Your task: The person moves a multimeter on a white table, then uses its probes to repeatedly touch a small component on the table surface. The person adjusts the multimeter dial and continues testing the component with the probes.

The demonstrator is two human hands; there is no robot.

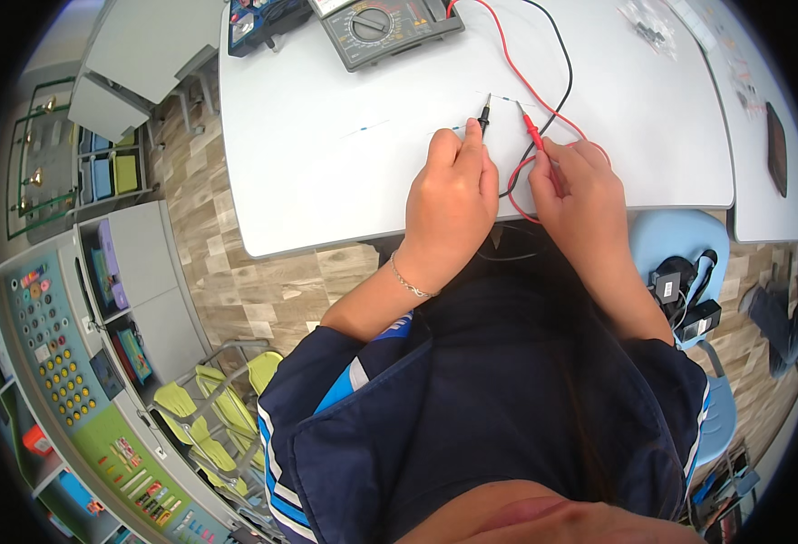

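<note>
Blue-bodied resistor (pixel 506 98) on the white table (pixel 326 181), between the probe tips (pixel 489 98). Gripping the black probe (pixel 484 119) in the left hand (pixel 452 186) and the red probe (pixel 532 132) in the right hand (pixel 584 189), press one tip onto each lead (pixel 497 95); avoid touching bare metal.

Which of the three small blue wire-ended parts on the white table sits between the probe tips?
The rightmost part: the black probe and red probe point at its two ends. Neither tip is at the middle part or the leftmost part.
</note>
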